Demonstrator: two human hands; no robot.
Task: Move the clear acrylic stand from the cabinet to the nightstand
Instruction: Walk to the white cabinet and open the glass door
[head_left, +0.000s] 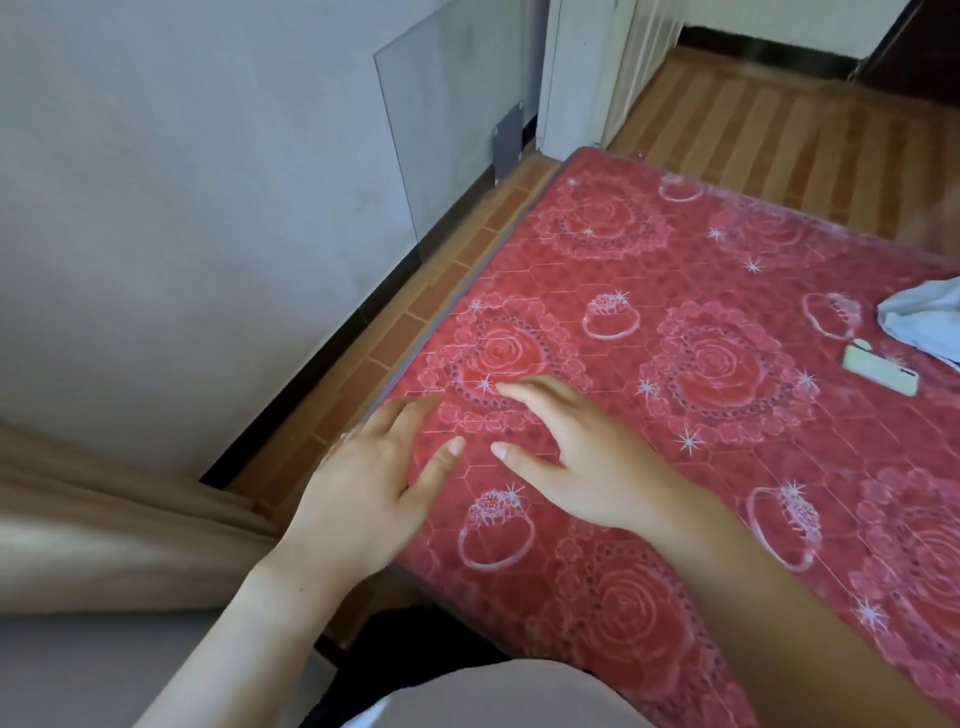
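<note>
Hands are reaching out side by side over the near corner of a red mattress (701, 291) printed with roses and rings. The left hand (363, 478) is lying at the mattress's left edge with its fingers stretched and loosely spread, grasping nothing. The right hand (587, 462) is sitting just beside it, fingers likewise released and fanned out, with nothing in them. Whether the palms are pressing the cover or hovering just above it cannot be told. The clear acrylic stand (452, 104), a see-through sheet with a grey piece (508, 140) at its lower right corner, is leaning upright against the grey wall (182, 208), well apart from both hands, at the far end of the strip of wooden floor (779, 130) running between wall and mattress. White furniture (587, 67) is standing just to the right of the sheet. A crumpled pale cloth (924, 322) and a small pale flat object (878, 371) are lying near each other on the mattress's right side. Beige fabric (104, 519) is hanging in folds at the lower left.
</note>
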